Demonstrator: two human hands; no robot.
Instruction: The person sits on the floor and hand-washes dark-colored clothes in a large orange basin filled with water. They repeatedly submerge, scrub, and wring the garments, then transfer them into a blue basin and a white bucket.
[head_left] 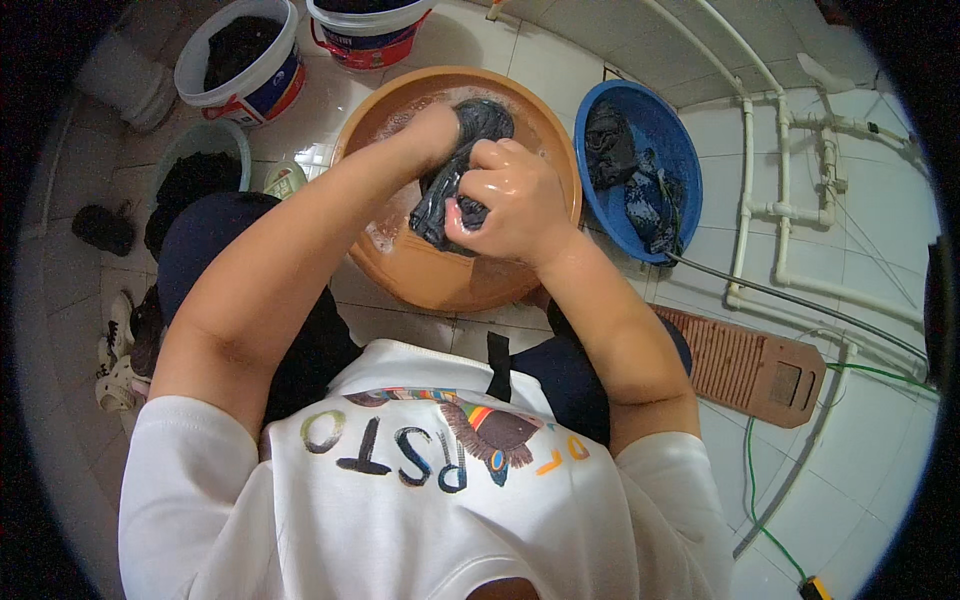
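Observation:
A dark, wet garment [485, 119] is bunched over the orange-brown basin [400, 270], which holds sudsy water. What sort of garment it is cannot be made out. My left hand [432, 136] is closed on its upper part, the fingers mostly hidden behind the wrist and cloth. Lower and to the right, my right hand [512, 198] grips another part of it, fingers curled round and wet with foam. Cloth hangs from between the two hands toward the basin.
To the right stands a blue basin [640, 240] with dark clothes, near a brown washboard [745, 375] and white wall pipes [745, 190]. Two white buckets [225, 92] [370, 28] and a pale tub [240, 150] hold dark items at the left and back. Shoes [118, 395] lie far left.

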